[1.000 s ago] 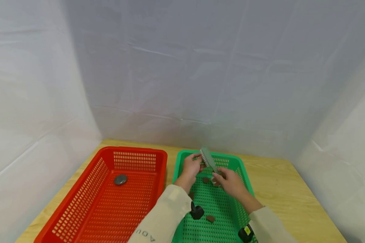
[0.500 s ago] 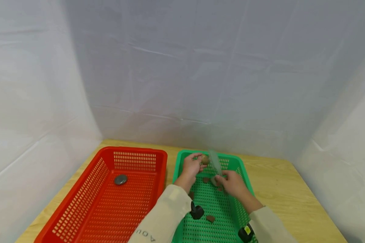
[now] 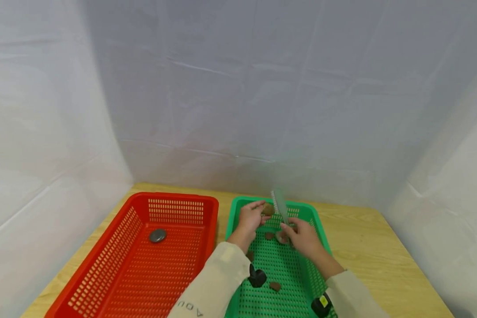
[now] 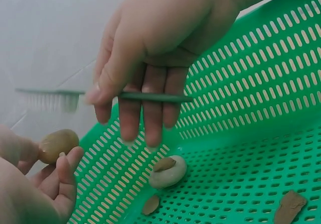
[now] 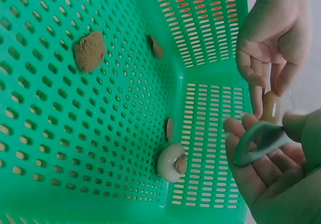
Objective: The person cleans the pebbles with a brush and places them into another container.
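Observation:
My left hand (image 3: 249,219) pinches a smooth yellow-brown pebble (image 4: 59,146) between thumb and fingers over the far end of the green basket (image 3: 235,207). Beside it, my right hand (image 3: 305,238) grips the handle of a grey-green brush (image 3: 280,205), its pale bristles turned toward the pebble with a small gap between them. The right wrist view shows the looped handle end (image 5: 246,148) lying across the right fingers. Below the hands, on the basket floor, sits a whitish pebble (image 5: 168,162) with a brown, clay-like lump (image 5: 181,163) on it.
Several brown, clay-like bits, such as one chunk (image 5: 90,51), lie scattered on the green basket's floor. A red basket (image 3: 211,212) stands to the left with a dark grey pebble (image 3: 157,235) inside. Both rest on a wooden table (image 3: 365,247) before pale sheeting.
The brush has swung right, off the pebble, uncovering it; it blurs half a second ago and now stands more upright. The left hand stays in place.

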Demonstrator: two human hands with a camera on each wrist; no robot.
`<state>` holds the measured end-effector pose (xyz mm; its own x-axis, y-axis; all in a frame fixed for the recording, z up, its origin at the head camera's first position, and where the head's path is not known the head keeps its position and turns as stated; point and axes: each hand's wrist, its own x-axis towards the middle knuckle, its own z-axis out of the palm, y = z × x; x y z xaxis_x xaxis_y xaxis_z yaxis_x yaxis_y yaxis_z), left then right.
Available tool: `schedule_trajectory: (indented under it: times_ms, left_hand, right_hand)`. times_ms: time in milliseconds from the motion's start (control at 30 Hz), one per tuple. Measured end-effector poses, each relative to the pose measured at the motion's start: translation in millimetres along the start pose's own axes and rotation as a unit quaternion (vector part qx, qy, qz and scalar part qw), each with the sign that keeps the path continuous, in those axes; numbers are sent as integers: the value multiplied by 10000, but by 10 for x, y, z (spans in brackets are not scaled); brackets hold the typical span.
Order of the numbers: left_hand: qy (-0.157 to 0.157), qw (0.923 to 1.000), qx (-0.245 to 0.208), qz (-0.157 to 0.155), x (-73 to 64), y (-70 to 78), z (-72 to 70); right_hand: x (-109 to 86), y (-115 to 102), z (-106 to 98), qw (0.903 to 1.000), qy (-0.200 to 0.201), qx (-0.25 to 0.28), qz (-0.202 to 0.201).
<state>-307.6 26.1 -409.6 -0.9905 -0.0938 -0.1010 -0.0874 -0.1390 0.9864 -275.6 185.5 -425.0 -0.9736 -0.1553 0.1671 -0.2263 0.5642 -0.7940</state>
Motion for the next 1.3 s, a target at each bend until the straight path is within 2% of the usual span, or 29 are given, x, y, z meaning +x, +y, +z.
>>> schedule_trajectory:
  times_ms: [233, 467, 600, 767, 1000, 1133, 1300]
  left_hand:
    - [-317, 9986, 406, -118, 5, -5, 26]
    - [-443, 9983, 372, -34, 9, -27, 28]
    - [-387, 9988, 286, 57, 7, -29, 30]
    - [-278, 9995, 131, 113, 19, -28, 28]
    - [-215, 9997, -129, 20, 32, -10, 26]
    - [-170, 9995, -271, -16, 31, 4, 27]
    - [-154, 9996, -256, 10, 29, 13, 28]
  right_hand:
    - [-35, -32, -5, 9979, -562, 313, -13]
    - [-62, -21, -27, 9962, -806, 298, -99]
    - [-69, -10, -29, 9970, -726, 264, -46]
    - [-73, -18, -27, 9981, -471, 265, 287]
    - [-57, -7, -29, 9982, -84, 148, 579]
    - [-38, 0, -38, 9985, 77, 74, 536]
    - [-14, 6, -29, 9996, 184, -142, 144]
